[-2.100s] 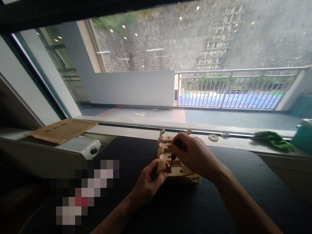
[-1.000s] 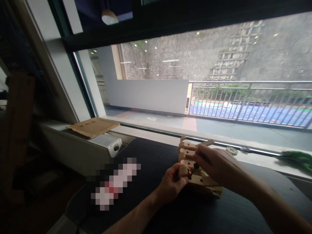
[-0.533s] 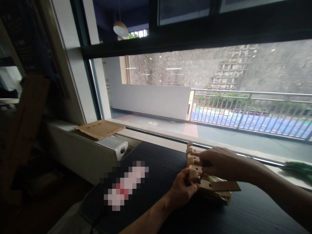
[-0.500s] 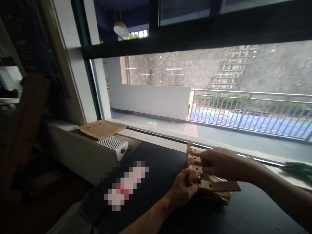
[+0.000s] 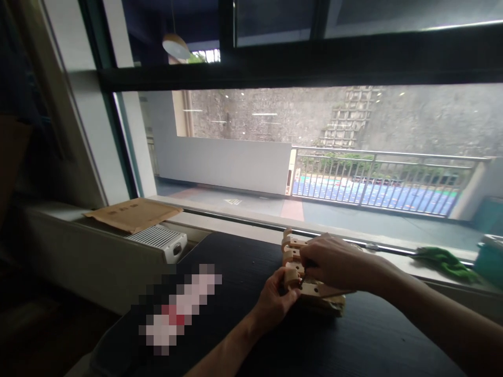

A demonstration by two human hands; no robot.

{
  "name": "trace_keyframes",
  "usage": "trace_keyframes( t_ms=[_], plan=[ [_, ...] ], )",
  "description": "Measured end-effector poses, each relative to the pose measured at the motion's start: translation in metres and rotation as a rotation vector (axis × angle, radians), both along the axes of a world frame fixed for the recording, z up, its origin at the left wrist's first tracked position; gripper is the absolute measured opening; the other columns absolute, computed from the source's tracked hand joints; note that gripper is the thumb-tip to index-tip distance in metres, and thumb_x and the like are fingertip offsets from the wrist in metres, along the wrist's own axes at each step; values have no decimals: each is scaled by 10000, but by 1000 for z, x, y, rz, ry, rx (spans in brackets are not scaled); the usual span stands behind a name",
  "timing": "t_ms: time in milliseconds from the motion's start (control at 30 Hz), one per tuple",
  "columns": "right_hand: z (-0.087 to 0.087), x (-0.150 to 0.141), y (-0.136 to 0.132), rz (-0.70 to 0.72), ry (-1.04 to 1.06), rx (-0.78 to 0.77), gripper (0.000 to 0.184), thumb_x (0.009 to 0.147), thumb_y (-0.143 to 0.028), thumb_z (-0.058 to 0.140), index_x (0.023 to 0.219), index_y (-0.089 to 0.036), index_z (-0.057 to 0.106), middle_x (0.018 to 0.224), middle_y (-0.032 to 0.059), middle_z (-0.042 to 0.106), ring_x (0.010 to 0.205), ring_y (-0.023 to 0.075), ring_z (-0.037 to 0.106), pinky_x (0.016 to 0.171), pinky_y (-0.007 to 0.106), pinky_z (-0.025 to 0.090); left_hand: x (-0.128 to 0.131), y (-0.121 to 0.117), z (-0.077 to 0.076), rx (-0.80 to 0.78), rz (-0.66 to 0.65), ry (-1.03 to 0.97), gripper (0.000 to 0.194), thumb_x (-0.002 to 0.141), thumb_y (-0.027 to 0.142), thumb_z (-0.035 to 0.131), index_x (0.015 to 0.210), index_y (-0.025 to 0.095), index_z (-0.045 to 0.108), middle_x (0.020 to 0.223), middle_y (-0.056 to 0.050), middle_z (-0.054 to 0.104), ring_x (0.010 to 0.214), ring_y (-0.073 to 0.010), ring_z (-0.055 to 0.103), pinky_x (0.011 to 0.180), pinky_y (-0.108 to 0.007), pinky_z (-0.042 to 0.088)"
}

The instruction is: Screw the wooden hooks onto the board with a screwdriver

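A pale wooden rack with curved hooks (image 5: 314,293) lies on the black table (image 5: 243,256) by the window. My left hand (image 5: 273,303) is closed round the nearest hook piece at the rack's left end. My right hand (image 5: 334,262) is closed over a small dark-handled screwdriver (image 5: 303,280), whose tip points down at the rack beside that hook. Most of the tool is hidden under my fingers.
A white grilled heater (image 5: 157,242) sits left of the table under a flat cardboard sheet (image 5: 133,214). A green cloth (image 5: 444,259) and a teal container (image 5: 489,259) lie on the sill at right. A pixelated patch (image 5: 176,309) covers part of the table's left.
The view swung up and left, then back right. Both hands kept their hold on the hook piece and the screwdriver, and the rack stayed in place on the table.
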State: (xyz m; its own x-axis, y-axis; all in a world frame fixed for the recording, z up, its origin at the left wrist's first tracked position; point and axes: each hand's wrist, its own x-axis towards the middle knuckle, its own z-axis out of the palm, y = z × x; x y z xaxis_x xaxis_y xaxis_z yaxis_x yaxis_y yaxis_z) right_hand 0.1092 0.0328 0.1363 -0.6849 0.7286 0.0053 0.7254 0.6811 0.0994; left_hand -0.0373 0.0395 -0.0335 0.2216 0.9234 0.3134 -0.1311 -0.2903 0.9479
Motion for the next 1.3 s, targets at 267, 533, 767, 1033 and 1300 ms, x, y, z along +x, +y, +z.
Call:
trace_keyframes(
  t_ms=[267, 533, 767, 1033, 1300],
  plan=[
    [-6, 6, 4, -76, 32, -11, 184, 784, -285, 495, 739, -175, 636, 616, 9, 557, 505, 88, 397, 491, 242, 227, -3, 2, 1, -10, -20, 16, 174, 721, 161, 640, 892, 160, 606, 793, 0, 564, 728, -121, 486, 711, -237, 405],
    [5, 15, -1, -16, 57, -39, 149, 771, -255, 509, 819, -203, 640, 706, 13, 620, 578, 108, 467, 516, 234, 246, -4, 0, 6, -4, -29, 36, 146, 753, 186, 614, 896, 160, 595, 811, -9, 569, 760, -138, 507, 711, -238, 407],
    [0, 7, 9, 13, 98, -32, 202, 821, -306, 456, 780, -171, 601, 681, 26, 601, 551, 104, 427, 527, 253, 241, -4, -1, 3, -17, -10, 56, 147, 783, 195, 598, 928, 173, 585, 902, -35, 619, 863, -170, 540, 808, -270, 407],
    [-1, 11, 17, -69, 126, -76, 212, 795, -330, 462, 780, -180, 611, 654, 20, 594, 509, 95, 409, 479, 235, 240, -5, 0, 2, -45, -10, 58, 132, 768, 192, 601, 898, 180, 602, 878, -22, 619, 845, -165, 535, 791, -259, 412],
    [4, 7, 11, 12, 136, -69, 169, 825, -316, 473, 826, -203, 598, 702, 4, 605, 561, 102, 434, 514, 237, 248, -5, -1, 6, -38, 8, 67, 136, 756, 212, 620, 889, 181, 620, 861, -21, 628, 828, -168, 536, 781, -254, 415]
  ],
)
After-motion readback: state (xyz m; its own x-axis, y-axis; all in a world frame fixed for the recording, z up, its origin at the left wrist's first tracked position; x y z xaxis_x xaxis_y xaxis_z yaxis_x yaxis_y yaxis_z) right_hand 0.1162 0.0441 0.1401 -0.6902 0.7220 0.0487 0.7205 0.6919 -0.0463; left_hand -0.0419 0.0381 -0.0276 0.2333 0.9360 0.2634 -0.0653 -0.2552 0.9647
